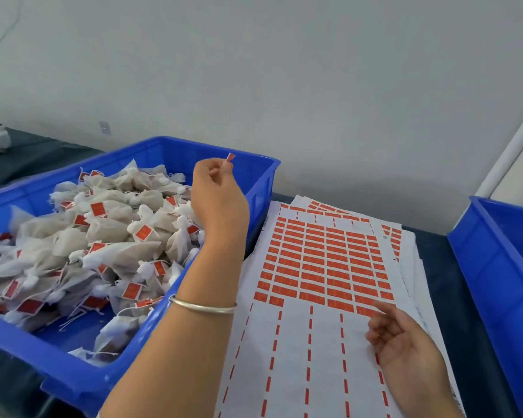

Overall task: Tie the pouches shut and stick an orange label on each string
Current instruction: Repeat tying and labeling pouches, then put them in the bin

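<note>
Right hand (402, 342) hovers loosely curled over my label sheet (308, 342), holding nothing. Left hand (218, 191) is raised above the bin's (73, 378) right rim, fingers (225, 165) pinching a label (230, 157); tied pouches (103, 236) lie below-left.

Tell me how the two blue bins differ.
The left bin sits fully in view and is heaped with white pouches carrying orange labels. The right bin is cut off by the picture's edge, and the little of its inside that shows looks bare. Both are blue plastic, flanking the label sheets.
</note>
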`<state>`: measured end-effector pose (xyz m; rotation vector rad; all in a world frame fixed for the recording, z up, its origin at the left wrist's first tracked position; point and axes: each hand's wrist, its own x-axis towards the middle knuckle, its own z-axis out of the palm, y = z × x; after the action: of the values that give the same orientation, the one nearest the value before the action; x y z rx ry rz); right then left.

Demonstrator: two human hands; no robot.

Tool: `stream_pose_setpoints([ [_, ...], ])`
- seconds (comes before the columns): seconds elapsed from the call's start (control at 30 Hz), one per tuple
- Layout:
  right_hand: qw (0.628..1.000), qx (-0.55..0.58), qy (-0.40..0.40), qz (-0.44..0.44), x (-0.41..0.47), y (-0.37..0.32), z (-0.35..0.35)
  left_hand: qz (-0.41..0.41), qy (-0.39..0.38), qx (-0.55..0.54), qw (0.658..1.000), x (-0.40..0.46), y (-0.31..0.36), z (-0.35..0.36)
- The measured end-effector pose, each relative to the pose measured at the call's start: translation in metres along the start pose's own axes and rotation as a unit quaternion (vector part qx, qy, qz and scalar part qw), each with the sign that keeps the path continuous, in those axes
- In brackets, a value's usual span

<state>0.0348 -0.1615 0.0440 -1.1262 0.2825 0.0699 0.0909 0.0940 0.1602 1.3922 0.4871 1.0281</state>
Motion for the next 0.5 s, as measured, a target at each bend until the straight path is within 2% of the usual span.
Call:
stream_pose_setpoints([
  [0.07, 1.000, -0.025, 0.002, -0.014, 0.001, 0.002, 0.000, -0.059, -0.003, -0.002, 0.998, 0.001, -0.012, 0.002],
  [0.17, 0.990, -0.125, 0.001, -0.059, 0.004, 0.011, -0.003, -0.126, -0.015, -0.009, 0.992, -0.007, -0.022, 0.006],
  [0.27, 0.968, -0.235, -0.005, -0.091, 0.008, 0.019, -0.004, -0.107, -0.074, 0.031, 0.991, -0.025, -0.026, 0.010],
  [0.4, 0.955, -0.282, -0.008, -0.095, 0.009, 0.022, -0.006, -0.048, -0.173, 0.053, 0.982, -0.066, -0.048, 0.009],
  [0.5, 0.948, -0.302, -0.007, -0.094, 0.006, 0.019, -0.003, -0.109, -0.273, 0.144, 0.945, -0.096, -0.070, 0.012],
])
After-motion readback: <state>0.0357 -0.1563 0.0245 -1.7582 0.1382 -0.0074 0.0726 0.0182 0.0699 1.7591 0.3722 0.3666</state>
